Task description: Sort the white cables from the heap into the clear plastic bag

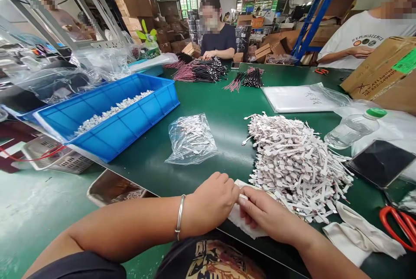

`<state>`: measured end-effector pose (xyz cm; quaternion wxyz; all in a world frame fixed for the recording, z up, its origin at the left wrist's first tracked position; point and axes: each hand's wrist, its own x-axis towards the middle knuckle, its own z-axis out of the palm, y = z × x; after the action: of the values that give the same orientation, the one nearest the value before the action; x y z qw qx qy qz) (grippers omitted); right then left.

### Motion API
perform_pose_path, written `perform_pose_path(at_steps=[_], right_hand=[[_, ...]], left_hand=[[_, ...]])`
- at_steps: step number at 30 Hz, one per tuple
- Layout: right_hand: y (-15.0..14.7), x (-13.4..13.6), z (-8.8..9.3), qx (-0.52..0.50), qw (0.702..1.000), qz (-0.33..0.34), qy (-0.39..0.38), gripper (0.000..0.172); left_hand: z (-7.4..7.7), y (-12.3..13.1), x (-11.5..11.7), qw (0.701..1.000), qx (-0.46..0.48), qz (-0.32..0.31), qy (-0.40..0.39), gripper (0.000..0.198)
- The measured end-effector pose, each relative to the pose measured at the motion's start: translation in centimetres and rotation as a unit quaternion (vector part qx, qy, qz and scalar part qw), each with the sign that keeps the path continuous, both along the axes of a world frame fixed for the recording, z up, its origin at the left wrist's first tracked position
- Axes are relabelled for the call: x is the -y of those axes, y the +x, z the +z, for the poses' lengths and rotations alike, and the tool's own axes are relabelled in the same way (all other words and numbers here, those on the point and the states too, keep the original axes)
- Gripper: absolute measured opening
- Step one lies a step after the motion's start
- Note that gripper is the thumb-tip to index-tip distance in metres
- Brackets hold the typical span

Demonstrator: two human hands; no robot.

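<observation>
My left hand is closed in a loose fist near the table's front edge, its fingertips turned down out of sight. Touching it, my right hand pinches a small white piece between thumb and forefinger; its kind is mostly hidden. Under both hands lies a white cloth. Just beyond my right hand rises a big heap of short white cables with connectors. A clear plastic bag holding similar white cables lies flat ahead of my left hand.
Left stands a blue bin with small white parts. Right are a water bottle, a black flat device, red-handled scissors, cloth gloves and a cardboard box. A person sits opposite behind black-and-red wire bundles.
</observation>
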<state>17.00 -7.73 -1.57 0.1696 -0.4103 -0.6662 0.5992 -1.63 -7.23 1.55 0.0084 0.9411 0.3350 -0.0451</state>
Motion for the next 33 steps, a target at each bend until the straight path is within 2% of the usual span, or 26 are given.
perform_pose_path(at_steps=[4, 6, 8, 10, 11, 15, 16, 17, 18, 19, 20, 22, 23, 24, 25, 27, 30, 32, 33], right_hand=[[-0.5, 0.5, 0.2, -0.033, 0.999, -0.035, -0.012, 0.033], [-0.7, 0.7, 0.0, -0.036, 0.996, -0.071, 0.029, 0.04], [-0.8, 0.8, -0.3, -0.044, 0.992, -0.087, 0.083, 0.045], [-0.8, 1.0, -0.6, -0.064, 0.989, -0.084, 0.105, 0.045], [-0.8, 1.0, -0.7, -0.078, 0.989, -0.082, 0.098, 0.044], [-1.1, 1.5, -0.5, -0.135, 0.989, -0.064, 0.002, 0.038], [-1.3, 1.7, -0.4, -0.148, 0.987, -0.057, -0.03, 0.037], [-1.6, 1.9, -0.2, -0.157, 0.984, -0.054, -0.059, 0.036], [-1.8, 2.0, 0.0, -0.159, 0.983, -0.055, -0.078, 0.036], [-2.1, 2.1, 0.2, -0.152, 0.983, -0.065, -0.082, 0.036], [-2.3, 2.1, 0.4, -0.137, 0.985, -0.081, -0.067, 0.036], [-3.0, 1.6, 0.7, -0.083, 0.99, -0.117, 0.009, 0.037], [-3.5, 1.2, 0.8, -0.053, 0.988, -0.129, 0.066, 0.037], [-4.1, 0.8, 0.8, -0.026, 0.983, -0.128, 0.128, 0.037], [-4.9, 0.2, 0.8, -0.005, 0.974, -0.117, 0.195, 0.036], [-7.1, -1.1, 0.7, 0.015, 0.943, -0.057, 0.329, 0.033], [-11.3, -3.1, 0.3, 0.088, 0.871, 0.028, 0.483, 0.029], [-13.9, -4.5, -0.1, 0.193, 0.83, 0.057, 0.52, 0.028], [-14.9, -5.2, -0.3, 0.221, 0.821, 0.056, 0.523, 0.028]], left_hand=[[0.9, -1.8, 0.3, 0.99, 0.078, 0.097, -0.068, 0.015], [1.2, -2.0, 0.7, 0.971, 0.159, 0.141, -0.105, 0.024], [1.1, -1.3, 1.2, 0.938, 0.256, 0.144, -0.182, 0.031], [0.6, -0.4, 1.6, 0.885, 0.346, 0.124, -0.287, 0.033], [0.3, 0.1, 1.7, 0.848, 0.381, 0.124, -0.348, 0.036], [-0.8, 0.4, 1.8, 0.675, 0.443, 0.096, -0.583, 0.046], [-0.9, 0.1, 2.0, 0.641, 0.45, 0.09, -0.615, 0.046], [-0.9, -0.3, 2.3, 0.62, 0.455, 0.091, -0.632, 0.047], [-0.9, -0.9, 2.6, 0.621, 0.457, 0.1, -0.629, 0.047], [-0.8, -1.5, 3.0, 0.646, 0.457, 0.117, -0.6, 0.047], [-0.7, -2.3, 3.3, 0.694, 0.455, 0.14, -0.54, 0.045], [-0.6, -4.3, 3.5, 0.812, 0.442, 0.202, -0.322, 0.036], [-0.6, -5.4, 3.3, 0.854, 0.426, 0.234, -0.188, 0.032], [-0.7, -6.5, 2.9, 0.872, 0.406, 0.268, -0.059, 0.032], [-0.9, -7.6, 2.4, 0.88, 0.374, 0.292, 0.036, 0.033], [-1.6, -9.5, 0.8, 0.876, 0.319, 0.332, 0.143, 0.032], [-2.9, -11.4, -1.4, 0.859, 0.32, 0.358, 0.176, 0.009], [-3.7, -12.0, -2.4, 0.849, 0.343, 0.36, 0.175, 0.014], [-3.9, -12.2, -2.6, 0.843, 0.358, 0.361, 0.177, 0.016]])
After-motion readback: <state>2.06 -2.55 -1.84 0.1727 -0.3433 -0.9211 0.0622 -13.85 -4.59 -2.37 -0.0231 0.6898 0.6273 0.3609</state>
